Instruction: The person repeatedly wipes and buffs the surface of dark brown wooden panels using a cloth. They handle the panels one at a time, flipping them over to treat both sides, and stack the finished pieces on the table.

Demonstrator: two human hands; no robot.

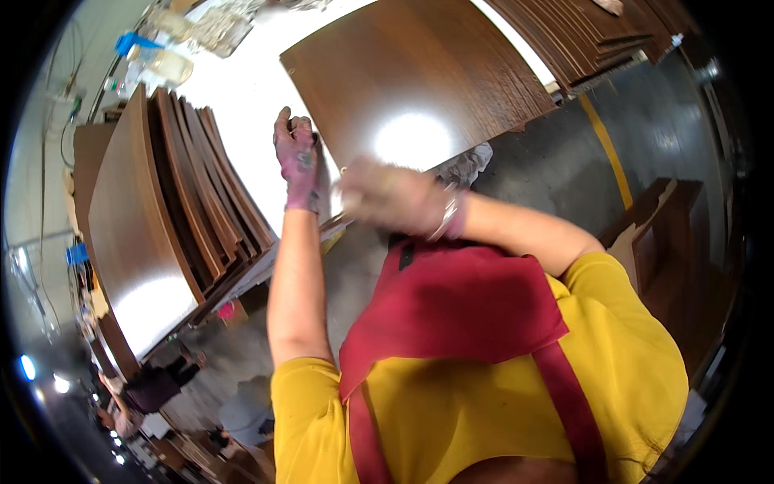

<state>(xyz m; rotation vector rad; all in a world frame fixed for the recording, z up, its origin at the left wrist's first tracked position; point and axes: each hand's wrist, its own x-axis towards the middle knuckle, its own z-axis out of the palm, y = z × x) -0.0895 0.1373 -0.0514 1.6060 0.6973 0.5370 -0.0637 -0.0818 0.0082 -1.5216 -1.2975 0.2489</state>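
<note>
A brown wood-grain panel (419, 73) lies flat on the white worktable (250, 97), with glare near its front edge. My left hand (297, 161), in a stained pink-purple work glove, is beside the panel's left edge. Its fingers reach forward, slightly bent and apart, with nothing seen in them; whether it touches the edge I cannot tell. My right hand (395, 198), also gloved, is at the panel's near left corner. Motion smears its fingers, so what they may hold is hidden.
Several brown panels (145, 218) stand in a leaning row at left. More panels (572, 40) are stacked at the far right. Bottles (165, 64) stand at the back left. A yellow line (605, 145) crosses the floor at right, near brown boards (665, 234). Another person (153, 391) is at lower left.
</note>
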